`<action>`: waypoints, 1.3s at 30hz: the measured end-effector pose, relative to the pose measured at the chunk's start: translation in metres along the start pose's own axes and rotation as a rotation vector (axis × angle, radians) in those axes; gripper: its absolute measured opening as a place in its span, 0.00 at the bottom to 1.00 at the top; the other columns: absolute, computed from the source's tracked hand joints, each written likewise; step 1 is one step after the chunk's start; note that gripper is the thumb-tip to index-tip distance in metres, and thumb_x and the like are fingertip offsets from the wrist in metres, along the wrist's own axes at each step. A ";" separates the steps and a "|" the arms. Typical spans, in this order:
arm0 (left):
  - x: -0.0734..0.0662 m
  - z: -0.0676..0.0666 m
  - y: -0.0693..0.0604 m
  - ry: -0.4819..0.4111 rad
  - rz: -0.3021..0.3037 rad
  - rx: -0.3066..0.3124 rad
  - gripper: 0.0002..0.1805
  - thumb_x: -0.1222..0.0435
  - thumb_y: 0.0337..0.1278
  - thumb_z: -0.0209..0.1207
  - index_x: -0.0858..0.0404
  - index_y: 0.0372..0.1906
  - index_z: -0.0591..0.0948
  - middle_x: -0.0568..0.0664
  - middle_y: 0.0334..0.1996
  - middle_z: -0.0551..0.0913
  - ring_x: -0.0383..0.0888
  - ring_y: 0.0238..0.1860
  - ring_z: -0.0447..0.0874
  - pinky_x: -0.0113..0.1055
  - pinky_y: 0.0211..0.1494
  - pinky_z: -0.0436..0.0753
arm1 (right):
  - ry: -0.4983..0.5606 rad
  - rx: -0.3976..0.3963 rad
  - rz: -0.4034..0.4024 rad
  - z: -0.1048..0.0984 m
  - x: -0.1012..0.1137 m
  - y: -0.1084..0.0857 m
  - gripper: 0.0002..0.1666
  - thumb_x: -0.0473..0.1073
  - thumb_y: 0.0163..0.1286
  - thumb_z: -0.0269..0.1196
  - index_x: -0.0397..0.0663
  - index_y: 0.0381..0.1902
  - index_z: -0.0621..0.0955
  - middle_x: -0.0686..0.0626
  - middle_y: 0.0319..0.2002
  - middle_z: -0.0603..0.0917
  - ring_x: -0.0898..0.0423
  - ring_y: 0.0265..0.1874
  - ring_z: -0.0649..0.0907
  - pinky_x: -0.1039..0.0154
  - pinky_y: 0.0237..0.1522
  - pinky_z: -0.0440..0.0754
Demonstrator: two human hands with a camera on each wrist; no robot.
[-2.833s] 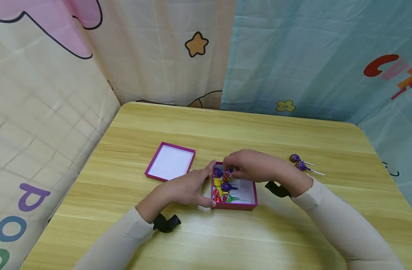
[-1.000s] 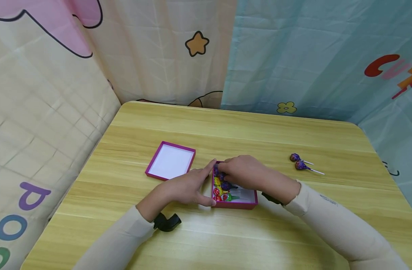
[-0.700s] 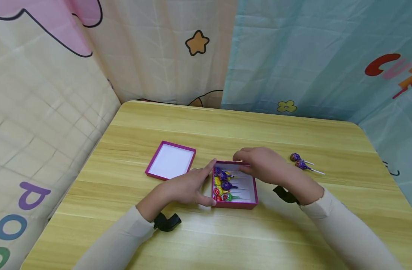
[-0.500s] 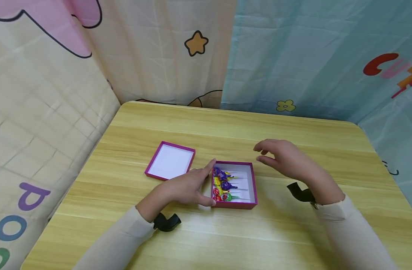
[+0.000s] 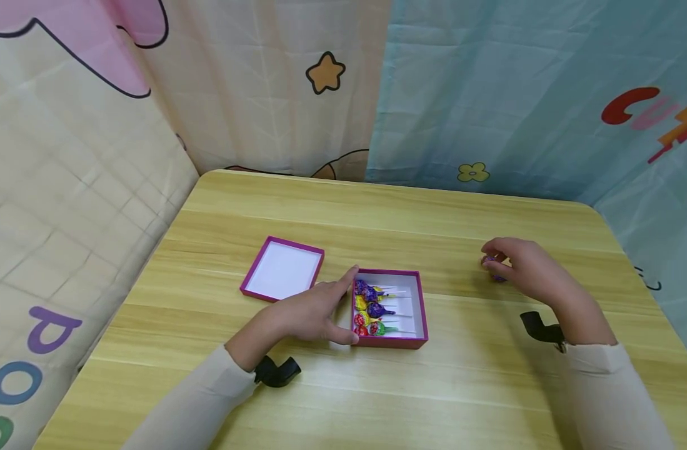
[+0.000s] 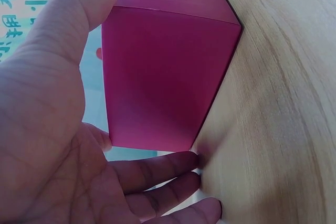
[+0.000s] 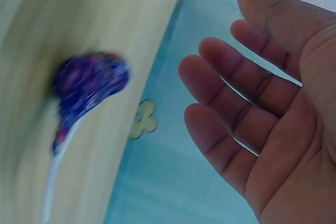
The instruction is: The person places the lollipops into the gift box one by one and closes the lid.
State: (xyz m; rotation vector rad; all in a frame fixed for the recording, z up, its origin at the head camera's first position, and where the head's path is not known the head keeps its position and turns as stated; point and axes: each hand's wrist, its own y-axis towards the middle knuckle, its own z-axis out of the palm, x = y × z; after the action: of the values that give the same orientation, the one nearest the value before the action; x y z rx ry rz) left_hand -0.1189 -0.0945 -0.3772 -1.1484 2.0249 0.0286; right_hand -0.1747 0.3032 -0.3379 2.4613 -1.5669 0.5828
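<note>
My left hand holds the left side of a magenta box, thumb at the near corner and index finger at the far one. In the left wrist view the remaining fingers extend beside the box wall. Several wrapped lollipops lie inside, heads to the left and sticks to the right, among them a purple one and a green one. My right hand, fingers apart, hovers over purple-wrapped lollipops on the table, partly covering them. The right wrist view shows a blurred purple lollipop apart from the fingers.
A shallow magenta lid, white inside, lies behind and left of the box. The wooden table reaches back to printed curtains. A black strap piece shows at each wrist.
My right hand placed a purple lollipop in the box's upper left, let go, lifted out and travelled right to the loose lollipops. The left hand stays at the box.
</note>
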 end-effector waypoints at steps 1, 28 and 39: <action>0.000 0.000 0.000 0.002 -0.003 0.001 0.68 0.38 0.47 0.69 0.49 0.80 0.34 0.52 0.77 0.57 0.50 0.74 0.56 0.47 0.72 0.61 | -0.010 0.001 0.007 0.001 -0.004 -0.001 0.12 0.36 0.71 0.63 0.38 0.50 0.81 0.48 0.39 0.85 0.50 0.37 0.84 0.50 0.39 0.81; 0.000 0.000 -0.001 -0.003 -0.003 -0.002 0.68 0.39 0.47 0.70 0.50 0.80 0.36 0.52 0.76 0.58 0.52 0.74 0.56 0.49 0.72 0.62 | -0.122 0.078 0.035 0.016 -0.049 -0.004 0.07 0.33 0.66 0.66 0.37 0.41 0.82 0.45 0.34 0.85 0.45 0.35 0.83 0.46 0.36 0.79; 0.000 0.000 0.000 0.011 0.003 -0.002 0.68 0.38 0.47 0.69 0.50 0.80 0.35 0.53 0.76 0.58 0.50 0.73 0.59 0.47 0.71 0.64 | -0.092 0.123 0.073 0.014 -0.047 -0.003 0.11 0.34 0.68 0.64 0.36 0.47 0.79 0.44 0.36 0.84 0.45 0.36 0.83 0.46 0.37 0.79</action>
State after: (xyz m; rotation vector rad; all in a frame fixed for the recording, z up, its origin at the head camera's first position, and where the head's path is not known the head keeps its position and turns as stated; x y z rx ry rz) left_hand -0.1192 -0.0948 -0.3776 -1.1490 2.0366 0.0253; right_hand -0.1860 0.3389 -0.3696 2.5627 -1.7106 0.6024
